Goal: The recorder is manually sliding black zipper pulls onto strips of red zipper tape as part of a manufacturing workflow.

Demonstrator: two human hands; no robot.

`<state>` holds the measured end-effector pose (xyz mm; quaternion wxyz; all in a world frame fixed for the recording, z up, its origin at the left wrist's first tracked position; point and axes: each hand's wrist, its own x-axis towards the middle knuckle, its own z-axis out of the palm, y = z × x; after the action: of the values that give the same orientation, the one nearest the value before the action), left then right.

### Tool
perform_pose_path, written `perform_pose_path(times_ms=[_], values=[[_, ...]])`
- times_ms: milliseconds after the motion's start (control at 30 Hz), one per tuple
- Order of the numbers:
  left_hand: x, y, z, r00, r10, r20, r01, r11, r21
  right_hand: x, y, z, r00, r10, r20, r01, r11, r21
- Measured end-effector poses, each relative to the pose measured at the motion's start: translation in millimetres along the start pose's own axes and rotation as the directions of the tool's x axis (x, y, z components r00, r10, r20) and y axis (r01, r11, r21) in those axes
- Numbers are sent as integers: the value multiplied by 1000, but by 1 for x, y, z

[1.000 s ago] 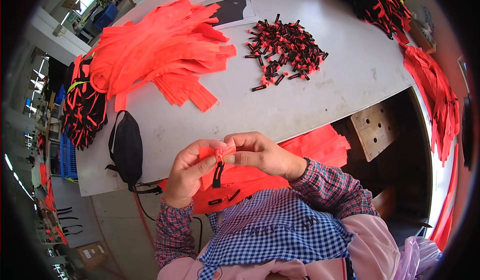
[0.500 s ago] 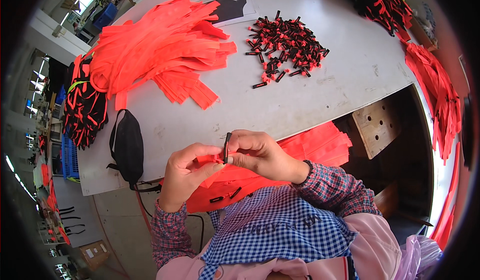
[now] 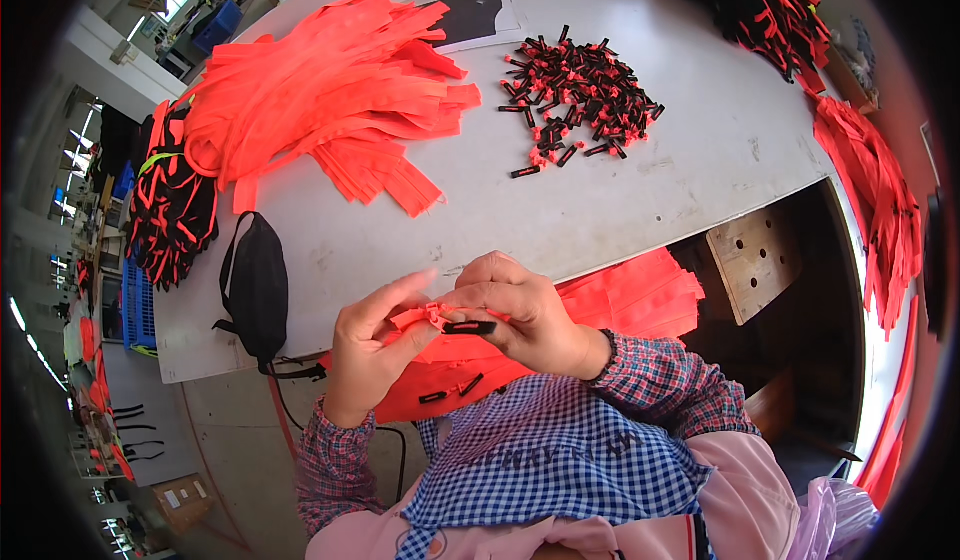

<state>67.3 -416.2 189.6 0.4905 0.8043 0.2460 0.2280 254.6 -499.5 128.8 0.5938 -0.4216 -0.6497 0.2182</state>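
In front of my chest, over my lap, my two hands work close together. My left hand [image 3: 368, 345] pinches the end of a red fabric strip [image 3: 408, 318] between thumb and fingers. My right hand [image 3: 525, 312] is closed around a small black tab [image 3: 469, 328] with a red middle, which lies sideways below the fingers. Red material bunches where the tab meets the strip; how they join is too small to tell. More red strips [image 3: 640, 290] lie across my lap under both hands, with a couple of black tabs [image 3: 470, 384] on them.
On the white table [image 3: 560, 220] are a pile of red strips [image 3: 310, 90], a heap of black-and-red tabs [image 3: 585, 100] and a black pouch [image 3: 258, 285]. Black-and-red bundles [image 3: 172, 200] sit at the left edge and far right. A wooden board with holes [image 3: 752, 260] stands under the table.
The black tab has turned from upright to lying sideways between my hands. My left index finger has lifted away from it, and more of the red strip's end shows.
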Motion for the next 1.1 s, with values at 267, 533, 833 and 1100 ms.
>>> perform_pose_path(times_ms=[267,533,833,1100], values=[[-14,6,0,990,33,-136,-14,990,139,1,-2,2,998,-10,67,-8,964,265],[-16,12,1,995,71,-68,-55,974,222,-3,-6,7,999,-31,26,25,979,201],[-19,8,2,996,75,-53,-63,979,196,-2,-10,4,991,-105,87,89,981,173],[-18,7,2,1000,-3,-31,7,992,129,-2,-8,8,990,-82,116,57,977,205]])
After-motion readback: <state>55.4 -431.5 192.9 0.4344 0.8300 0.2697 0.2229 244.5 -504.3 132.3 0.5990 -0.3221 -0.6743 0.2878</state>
